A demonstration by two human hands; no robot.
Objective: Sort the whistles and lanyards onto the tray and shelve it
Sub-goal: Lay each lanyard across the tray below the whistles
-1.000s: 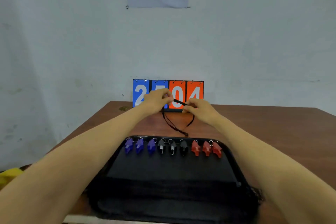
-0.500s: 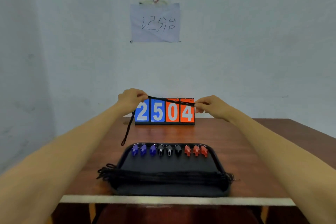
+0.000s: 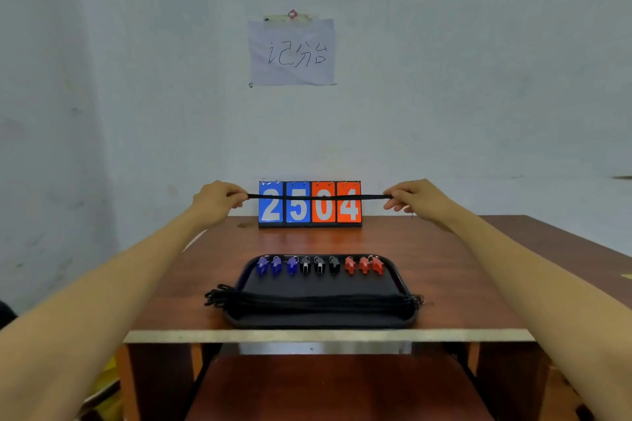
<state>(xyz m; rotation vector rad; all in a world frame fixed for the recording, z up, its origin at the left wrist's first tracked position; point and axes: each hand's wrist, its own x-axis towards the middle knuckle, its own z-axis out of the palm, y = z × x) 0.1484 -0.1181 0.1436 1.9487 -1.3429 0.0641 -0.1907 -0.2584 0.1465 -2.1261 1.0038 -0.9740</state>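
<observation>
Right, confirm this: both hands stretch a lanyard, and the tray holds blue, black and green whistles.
Wrong colour: the head view shows red whistles, not green, on the tray. Left hand and right hand do stretch the lanyard.

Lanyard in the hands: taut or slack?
Taut. The black lanyard runs straight from left hand to right hand, both pinching it, no sag.

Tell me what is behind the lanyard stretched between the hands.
The scoreboard on the table, showing 2504. The lanyard hides a thin strip across its digits.
</observation>
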